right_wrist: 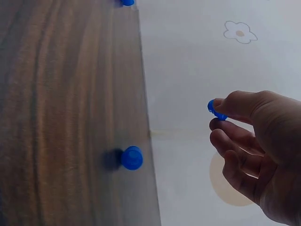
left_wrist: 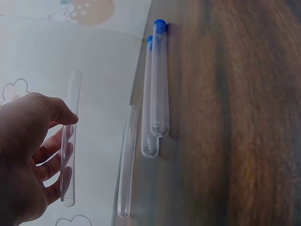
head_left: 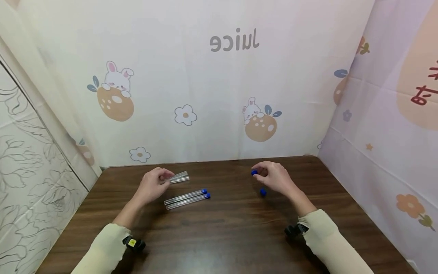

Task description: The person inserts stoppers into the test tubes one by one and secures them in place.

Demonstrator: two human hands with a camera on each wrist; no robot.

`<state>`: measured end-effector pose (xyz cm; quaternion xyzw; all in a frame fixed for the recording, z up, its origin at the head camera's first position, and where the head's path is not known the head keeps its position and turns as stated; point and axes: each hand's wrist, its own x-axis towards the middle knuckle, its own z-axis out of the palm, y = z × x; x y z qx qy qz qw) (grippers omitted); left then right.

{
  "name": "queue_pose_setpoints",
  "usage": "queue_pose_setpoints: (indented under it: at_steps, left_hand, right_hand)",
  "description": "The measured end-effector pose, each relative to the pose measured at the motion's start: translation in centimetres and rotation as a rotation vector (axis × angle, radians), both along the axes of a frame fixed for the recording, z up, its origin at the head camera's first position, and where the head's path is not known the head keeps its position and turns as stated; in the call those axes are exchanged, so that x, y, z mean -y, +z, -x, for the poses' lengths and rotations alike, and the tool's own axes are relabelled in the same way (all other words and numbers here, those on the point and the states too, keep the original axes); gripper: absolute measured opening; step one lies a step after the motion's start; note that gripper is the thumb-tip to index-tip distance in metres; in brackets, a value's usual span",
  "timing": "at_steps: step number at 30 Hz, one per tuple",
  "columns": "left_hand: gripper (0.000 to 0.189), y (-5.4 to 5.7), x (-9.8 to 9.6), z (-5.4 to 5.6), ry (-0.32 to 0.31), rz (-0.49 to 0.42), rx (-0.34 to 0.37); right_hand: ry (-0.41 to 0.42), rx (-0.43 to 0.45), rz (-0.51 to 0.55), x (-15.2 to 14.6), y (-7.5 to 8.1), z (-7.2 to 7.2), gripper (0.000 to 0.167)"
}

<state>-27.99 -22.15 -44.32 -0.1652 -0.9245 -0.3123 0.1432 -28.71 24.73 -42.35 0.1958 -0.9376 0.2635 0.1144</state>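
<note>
My left hand (head_left: 153, 185) pinches a clear, uncapped test tube (left_wrist: 71, 141) between thumb and fingers, raised above the table. Another uncapped test tube (left_wrist: 127, 165) lies on the table beneath it. Nearer to me, two test tubes (head_left: 186, 198) with blue caps (head_left: 207, 195) lie side by side, their capped ends pointing right. On the right, my right hand (head_left: 275, 178) holds a small blue cap (right_wrist: 216, 110) between thumb and index finger. A second blue cap (right_wrist: 132, 158) rests on the tabletop just below that hand.
The dark wood table (head_left: 222, 236) ends at the back against a pale printed curtain (head_left: 212, 83). Another curtain (head_left: 373, 160) hangs along the right side. A white panel with flower line drawings (head_left: 30, 163) stands at the left.
</note>
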Motion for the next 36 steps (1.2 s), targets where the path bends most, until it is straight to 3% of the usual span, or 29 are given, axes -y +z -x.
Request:
queue_pose_setpoints:
  at_steps: [8,18,36]
  left_hand:
    - [0.019,0.9,0.0,-0.2,-0.009,-0.008,0.002]
    - [0.019,1.1,-0.5,-0.3,-0.026,0.016,-0.031]
    - [0.021,3.1,-0.3,-0.8,-0.027,0.014,-0.069]
  right_hand:
    - [0.001,0.007,0.019,0.5,0.9,0.6,0.014]
    - [0.005,0.001,0.035,0.2,1.2,0.3,0.016]
    - [0.014,-0.045,0.034,0.7,3.6,0.6,0.020]
